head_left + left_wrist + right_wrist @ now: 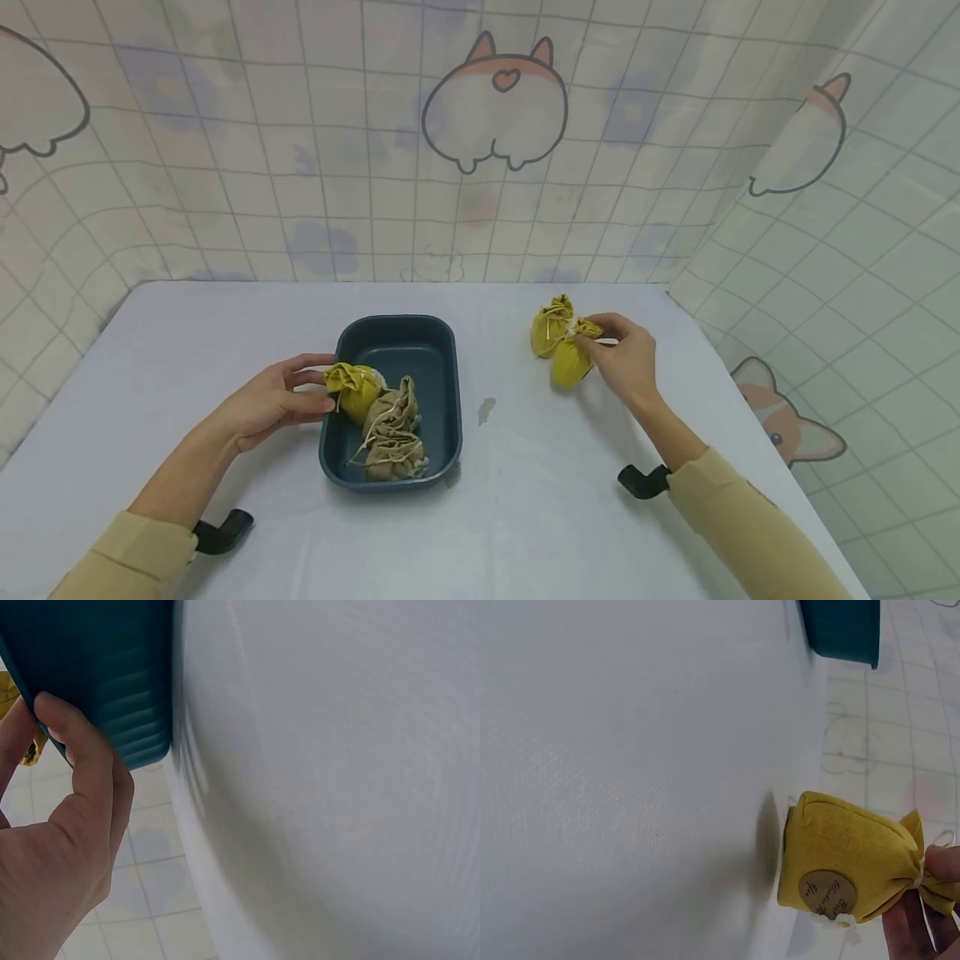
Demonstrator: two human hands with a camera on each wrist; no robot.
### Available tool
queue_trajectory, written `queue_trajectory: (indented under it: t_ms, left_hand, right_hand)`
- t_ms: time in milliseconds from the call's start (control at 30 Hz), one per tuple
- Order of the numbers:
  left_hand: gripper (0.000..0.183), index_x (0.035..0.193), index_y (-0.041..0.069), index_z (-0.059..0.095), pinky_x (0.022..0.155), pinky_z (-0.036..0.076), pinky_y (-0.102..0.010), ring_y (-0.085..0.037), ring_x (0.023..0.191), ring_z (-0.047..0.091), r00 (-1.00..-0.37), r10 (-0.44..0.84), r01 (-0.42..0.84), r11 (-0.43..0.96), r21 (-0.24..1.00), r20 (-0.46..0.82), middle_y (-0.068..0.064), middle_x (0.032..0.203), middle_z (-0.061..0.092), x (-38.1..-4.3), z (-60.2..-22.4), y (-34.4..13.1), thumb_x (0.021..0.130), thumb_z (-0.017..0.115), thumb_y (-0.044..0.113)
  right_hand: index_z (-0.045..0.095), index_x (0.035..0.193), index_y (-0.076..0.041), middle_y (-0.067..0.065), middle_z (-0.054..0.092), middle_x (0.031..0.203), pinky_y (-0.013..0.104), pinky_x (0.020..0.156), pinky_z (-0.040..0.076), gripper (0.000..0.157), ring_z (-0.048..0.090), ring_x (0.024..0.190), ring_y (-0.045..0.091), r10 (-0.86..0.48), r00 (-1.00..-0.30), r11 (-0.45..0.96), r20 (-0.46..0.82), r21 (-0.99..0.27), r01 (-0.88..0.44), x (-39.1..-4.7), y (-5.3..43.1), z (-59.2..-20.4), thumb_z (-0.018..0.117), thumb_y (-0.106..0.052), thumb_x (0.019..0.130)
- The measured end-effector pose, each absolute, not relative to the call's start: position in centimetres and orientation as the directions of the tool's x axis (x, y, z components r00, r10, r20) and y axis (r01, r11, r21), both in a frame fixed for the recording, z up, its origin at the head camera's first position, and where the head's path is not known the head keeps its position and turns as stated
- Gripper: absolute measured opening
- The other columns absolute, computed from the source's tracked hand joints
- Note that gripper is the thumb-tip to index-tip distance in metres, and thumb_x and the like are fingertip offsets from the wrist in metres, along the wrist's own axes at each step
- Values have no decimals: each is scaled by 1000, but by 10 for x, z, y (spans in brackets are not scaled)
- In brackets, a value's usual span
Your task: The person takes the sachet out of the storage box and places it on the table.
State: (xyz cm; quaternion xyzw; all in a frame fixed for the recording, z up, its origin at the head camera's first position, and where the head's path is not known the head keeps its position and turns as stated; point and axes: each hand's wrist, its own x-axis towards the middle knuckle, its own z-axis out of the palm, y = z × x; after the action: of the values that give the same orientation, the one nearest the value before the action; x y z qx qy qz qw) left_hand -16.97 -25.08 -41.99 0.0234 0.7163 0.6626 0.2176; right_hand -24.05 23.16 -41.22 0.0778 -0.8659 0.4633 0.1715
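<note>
My right hand (628, 357) pinches the gathered neck of a yellow drawstring pouch (572, 365). In the right wrist view this pouch (847, 855) shows a round brown label and a scrap of white lace, its base close over the table. Just behind it stands another yellow pouch (550, 329). My left hand (273, 402) is at the left rim of a dark teal bin (455, 392), thumb and fingers spread either side of a third yellow pouch (362, 396). That pouch leans in the bin, next to two tan drawstring pouches (392, 410).
The bin stands left of centre on a white-covered table (525, 500). A patterned curtain (360, 192) rises behind and on the right. Black curved pieces (223, 532) stick out by both cuffs.
</note>
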Motion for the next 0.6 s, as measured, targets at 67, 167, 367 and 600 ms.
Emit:
queue_trajectory:
  t_ms: [67, 167, 367, 600]
  left_hand:
    - [87, 160, -1, 22, 93, 57, -37, -24, 107, 66, -904, 322, -255, 120, 960, -280, -25, 136, 49, -169, -420, -251, 92, 76, 4]
    - [87, 160, -1, 22, 93, 57, -37, -24, 107, 66, -905, 321, -255, 120, 960, -280, -25, 136, 48, -169, -421, -251, 92, 76, 4]
    - [87, 160, -1, 22, 93, 57, -37, -24, 107, 66, -906, 319, -252, 125, 960, -279, -25, 137, 48, -170, -421, -250, 92, 76, 4]
    - [86, 160, -1, 22, 93, 57, -37, -24, 108, 65, -907, 312, -254, 132, 958, -283, -26, 138, 47, -169, -418, -250, 92, 76, 4]
  right_hand:
    - [73, 110, 0, 11, 73, 105, 17, 78, 56, 23, 67, 97, 22, 35, -934, 572, 356, -774, -273, -243, 230, -416, 80, -7, 89]
    - [72, 110, -1, 10, 72, 104, 18, 76, 57, 24, 67, 97, 22, 45, -940, 591, 337, -768, -247, -246, 228, -420, 81, -10, 89]
    - [71, 110, -1, 12, 71, 105, 26, 77, 59, 26, 67, 97, 24, 36, -941, 606, 336, -756, -246, -249, 219, -422, 83, -11, 88]
    - [70, 108, 1, 14, 72, 105, 37, 81, 61, 26, 68, 98, 26, 18, -937, 613, 348, -744, -265, -251, 211, -424, 83, -8, 88]
